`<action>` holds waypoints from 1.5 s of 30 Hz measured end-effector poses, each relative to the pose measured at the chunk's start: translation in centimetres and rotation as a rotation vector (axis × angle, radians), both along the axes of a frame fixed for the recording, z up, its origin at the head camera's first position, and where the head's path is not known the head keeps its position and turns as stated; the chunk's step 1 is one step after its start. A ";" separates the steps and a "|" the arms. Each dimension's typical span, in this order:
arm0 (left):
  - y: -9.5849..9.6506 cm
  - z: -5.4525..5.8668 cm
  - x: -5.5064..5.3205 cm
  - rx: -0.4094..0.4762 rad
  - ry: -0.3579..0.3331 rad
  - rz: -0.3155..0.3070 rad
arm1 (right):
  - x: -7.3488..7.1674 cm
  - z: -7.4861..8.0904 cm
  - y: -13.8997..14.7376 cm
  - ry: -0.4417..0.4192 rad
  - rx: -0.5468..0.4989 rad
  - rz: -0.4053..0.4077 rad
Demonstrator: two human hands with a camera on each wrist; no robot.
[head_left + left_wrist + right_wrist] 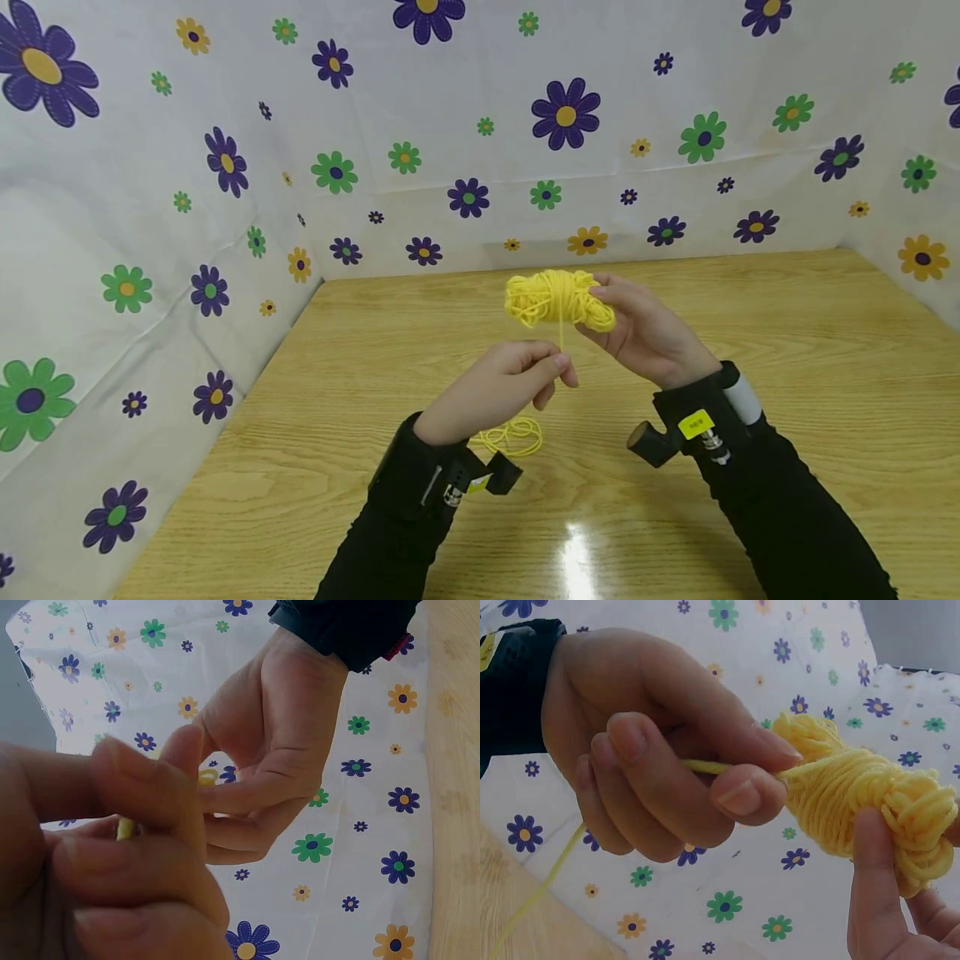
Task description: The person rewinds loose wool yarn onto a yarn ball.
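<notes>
A bundle of yellow yarn (pixel 551 298), wound round its middle, is held up above the table. My right hand (pixel 643 329) grips its right end between thumb and fingers. Just below and to the left, my left hand (pixel 510 383) pinches the strand (pixel 705 766) that runs down from the bundle. In the right wrist view the strand passes between the left thumb and forefinger, through the curled fingers, and trails down toward the table. The left wrist view shows the left fingers (pixel 150 862) close up, with the bundle mostly hidden behind the hands.
Loose loops of yellow yarn (pixel 517 437) lie on the wooden table (pixel 337 500), partly behind the left wrist. A white cloth (pixel 450 100) printed with flowers hangs behind the table and along its sides. Each wrist wears a black strap with a small camera.
</notes>
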State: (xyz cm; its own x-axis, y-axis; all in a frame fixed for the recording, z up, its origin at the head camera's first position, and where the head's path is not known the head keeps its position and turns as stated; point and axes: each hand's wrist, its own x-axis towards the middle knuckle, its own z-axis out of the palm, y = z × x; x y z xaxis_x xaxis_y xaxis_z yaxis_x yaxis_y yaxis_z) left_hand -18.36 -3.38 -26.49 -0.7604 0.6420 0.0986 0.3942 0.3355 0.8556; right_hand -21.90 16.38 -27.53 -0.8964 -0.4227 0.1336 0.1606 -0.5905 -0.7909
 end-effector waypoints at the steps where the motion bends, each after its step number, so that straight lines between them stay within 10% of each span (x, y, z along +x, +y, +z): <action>1: 0.0 0.0 0.0 -0.002 -0.003 -0.002 | 0.0 0.0 0.0 -0.001 -0.019 0.019; 14: -0.1 -0.1 -0.4 -0.003 -0.006 -0.001 | 0.1 -0.3 0.6 0.067 -0.209 0.282; 27: -0.8 0.1 -0.6 0.045 -0.015 0.037 | -1.0 -0.5 1.4 0.307 -0.067 0.518; 45: -1.2 0.3 -0.6 0.115 -0.032 0.069 | -1.5 -0.9 1.9 0.363 0.202 0.452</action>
State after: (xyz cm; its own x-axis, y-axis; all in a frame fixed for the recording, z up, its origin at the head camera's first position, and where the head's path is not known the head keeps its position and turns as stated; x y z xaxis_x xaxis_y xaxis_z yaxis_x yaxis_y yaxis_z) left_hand -18.95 -4.57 -26.21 -0.8061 0.5741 0.1435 0.3453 0.2593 0.9020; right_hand -23.36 18.27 -28.45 -0.5348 -0.7990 0.2747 0.0593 -0.3598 -0.9311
